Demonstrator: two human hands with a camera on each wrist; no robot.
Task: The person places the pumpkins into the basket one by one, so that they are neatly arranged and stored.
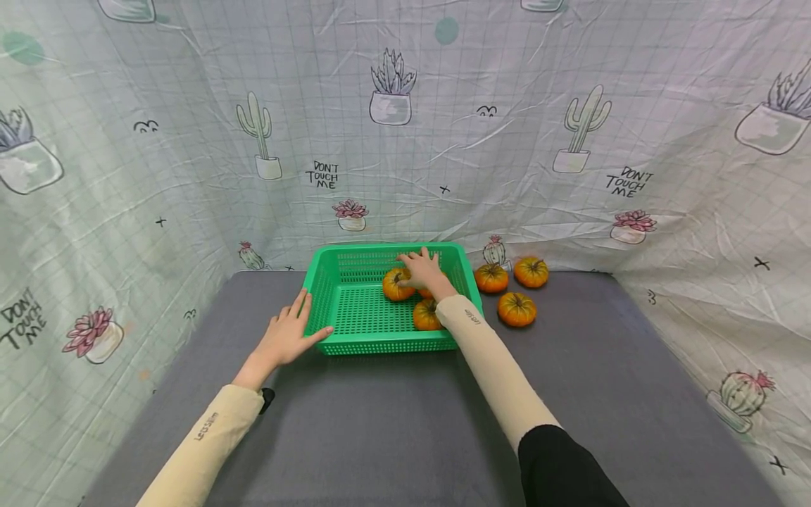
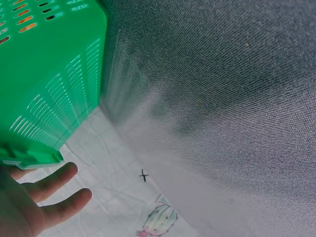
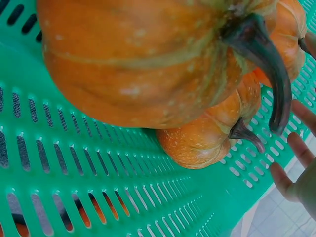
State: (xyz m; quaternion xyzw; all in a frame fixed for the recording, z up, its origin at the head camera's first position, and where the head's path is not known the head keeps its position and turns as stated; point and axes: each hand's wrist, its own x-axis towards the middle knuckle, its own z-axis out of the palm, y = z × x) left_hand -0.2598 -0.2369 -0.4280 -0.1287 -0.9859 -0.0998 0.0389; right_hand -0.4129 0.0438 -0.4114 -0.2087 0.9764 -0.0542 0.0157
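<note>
A shallow green plastic basket (image 1: 380,346), rectangular with sloping walls pierced by rows of slots, sits at the far side of the bench (image 1: 393,422), whose grey surface has a woven grain. From where I stand, the left hand (image 1: 286,338) rests along the basket's left rim, fingers stretched and thumb spread wide at the near corner. The right hand (image 1: 423,271) is over the basket's right half, fingers fanned apart; I cannot tell whether the thumb touches the leftmost pumpkin (image 1: 394,287) beneath it. That pumpkin lies inside with a near pumpkin (image 3: 143,64) and a back pumpkin (image 3: 207,140): squat, ribbed, glossy orange streaked with yellow-green, their dark stems curved. Three outer pumpkins (image 1: 516,310) of the same flattened shape stand in a loose cluster on the bench, just right of the basket. Cream sleeves (image 1: 488,359) cover both forearms. Behind hangs a creased, pale cloth (image 1: 443,148) printed with a fine grid and potted cacti.
</note>
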